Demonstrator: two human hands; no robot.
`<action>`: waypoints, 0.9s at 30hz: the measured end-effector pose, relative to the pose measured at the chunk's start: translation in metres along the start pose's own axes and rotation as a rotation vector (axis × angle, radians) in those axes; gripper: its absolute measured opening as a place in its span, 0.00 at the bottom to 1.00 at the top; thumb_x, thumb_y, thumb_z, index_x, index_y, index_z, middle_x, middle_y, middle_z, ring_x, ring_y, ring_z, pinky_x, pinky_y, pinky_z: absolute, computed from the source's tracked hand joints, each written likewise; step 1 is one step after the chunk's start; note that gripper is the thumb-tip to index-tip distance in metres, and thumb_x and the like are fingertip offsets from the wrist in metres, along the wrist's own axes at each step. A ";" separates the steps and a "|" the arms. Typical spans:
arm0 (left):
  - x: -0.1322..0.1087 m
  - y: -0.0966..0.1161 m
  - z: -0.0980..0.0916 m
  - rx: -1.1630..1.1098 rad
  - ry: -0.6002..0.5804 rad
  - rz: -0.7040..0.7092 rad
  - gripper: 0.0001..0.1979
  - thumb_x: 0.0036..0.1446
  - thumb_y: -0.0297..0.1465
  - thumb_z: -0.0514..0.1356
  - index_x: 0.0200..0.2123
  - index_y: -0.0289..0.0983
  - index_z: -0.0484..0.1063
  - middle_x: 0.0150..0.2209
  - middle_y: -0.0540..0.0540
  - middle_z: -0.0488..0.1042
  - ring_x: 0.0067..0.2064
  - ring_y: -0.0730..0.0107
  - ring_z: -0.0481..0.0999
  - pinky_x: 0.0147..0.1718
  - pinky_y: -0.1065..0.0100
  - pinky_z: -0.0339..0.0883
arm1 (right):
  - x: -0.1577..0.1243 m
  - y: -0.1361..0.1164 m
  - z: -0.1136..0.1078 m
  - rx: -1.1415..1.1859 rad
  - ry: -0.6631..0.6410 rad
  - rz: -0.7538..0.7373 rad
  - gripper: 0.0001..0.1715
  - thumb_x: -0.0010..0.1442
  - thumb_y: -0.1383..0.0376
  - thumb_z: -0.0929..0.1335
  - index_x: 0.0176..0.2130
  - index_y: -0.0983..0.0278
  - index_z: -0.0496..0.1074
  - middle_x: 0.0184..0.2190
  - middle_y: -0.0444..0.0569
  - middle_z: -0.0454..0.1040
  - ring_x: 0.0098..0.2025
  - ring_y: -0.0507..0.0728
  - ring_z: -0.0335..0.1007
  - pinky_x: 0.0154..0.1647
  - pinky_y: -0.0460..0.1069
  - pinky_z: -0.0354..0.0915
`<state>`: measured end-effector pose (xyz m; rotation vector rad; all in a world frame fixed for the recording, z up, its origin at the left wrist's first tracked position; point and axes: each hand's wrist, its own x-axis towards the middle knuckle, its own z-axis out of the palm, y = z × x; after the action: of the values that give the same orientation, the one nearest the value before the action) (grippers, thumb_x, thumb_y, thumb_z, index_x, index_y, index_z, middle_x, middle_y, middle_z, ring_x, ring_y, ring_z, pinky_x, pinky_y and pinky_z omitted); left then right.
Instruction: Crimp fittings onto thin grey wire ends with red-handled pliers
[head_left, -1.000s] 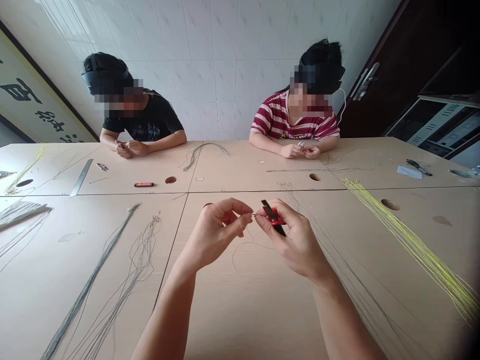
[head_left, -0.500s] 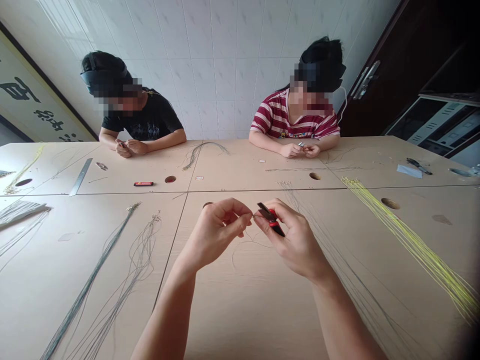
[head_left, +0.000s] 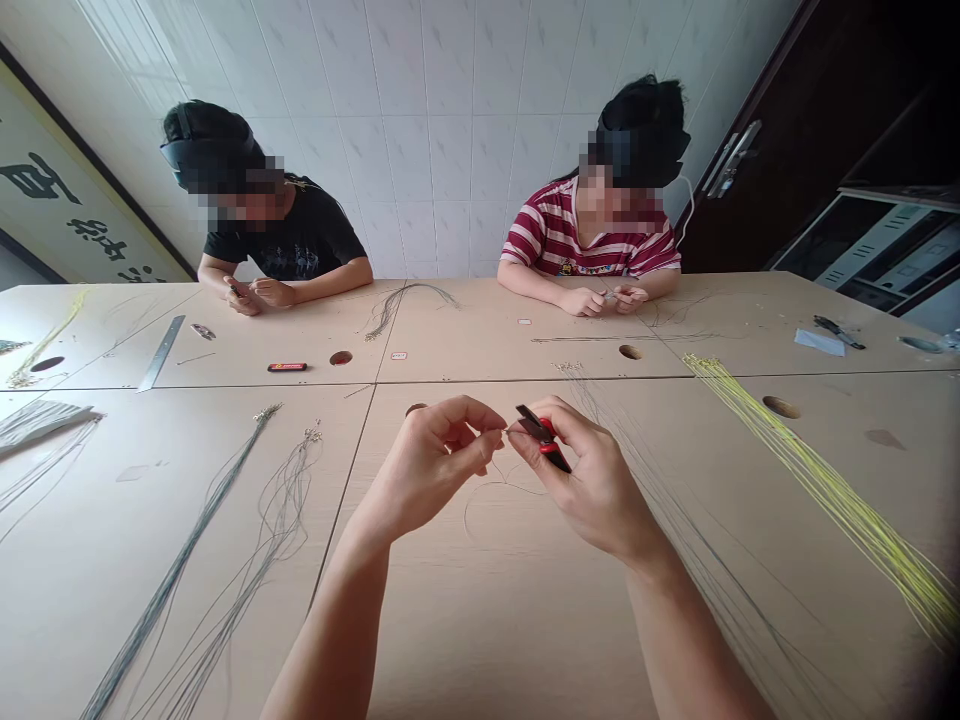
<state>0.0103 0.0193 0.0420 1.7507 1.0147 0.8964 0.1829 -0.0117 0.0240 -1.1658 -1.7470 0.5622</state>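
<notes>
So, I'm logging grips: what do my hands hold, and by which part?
Right hand: pliers, by their handles. Left hand: pinching something tiny, too small to identify or tell which part.

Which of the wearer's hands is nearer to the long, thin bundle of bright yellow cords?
Right. The right hand is to the left of the bright yellow cords; the left hand is farther left, beyond it.

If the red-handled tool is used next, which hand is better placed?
Probably the right hand: the red-handled tool sits in its grip. The left hand holds no tool, only pinching a tiny piece too small to identify.
</notes>
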 end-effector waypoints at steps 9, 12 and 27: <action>-0.001 0.001 -0.001 0.031 -0.015 0.015 0.06 0.58 0.32 0.60 0.33 0.37 0.76 0.31 0.48 0.77 0.26 0.76 0.69 0.26 0.71 0.66 | -0.001 0.000 -0.001 0.013 -0.001 0.034 0.08 0.66 0.61 0.64 0.34 0.61 0.67 0.29 0.43 0.65 0.30 0.51 0.61 0.33 0.47 0.60; 0.000 0.000 -0.001 0.028 -0.019 0.024 0.07 0.58 0.32 0.60 0.32 0.37 0.76 0.29 0.49 0.76 0.26 0.76 0.69 0.26 0.72 0.65 | -0.001 0.000 -0.001 0.010 -0.001 0.033 0.08 0.66 0.60 0.64 0.35 0.61 0.67 0.30 0.43 0.66 0.31 0.51 0.62 0.33 0.47 0.60; -0.003 0.003 -0.004 0.181 0.160 0.162 0.03 0.56 0.30 0.61 0.31 0.40 0.75 0.50 0.45 0.69 0.52 0.62 0.69 0.47 0.63 0.65 | -0.001 -0.002 0.000 -0.053 0.033 -0.019 0.06 0.64 0.67 0.64 0.33 0.60 0.65 0.31 0.44 0.67 0.32 0.52 0.62 0.36 0.48 0.61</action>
<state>0.0066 0.0168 0.0457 1.9595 1.0964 1.0894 0.1825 -0.0132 0.0252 -1.1881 -1.7526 0.4855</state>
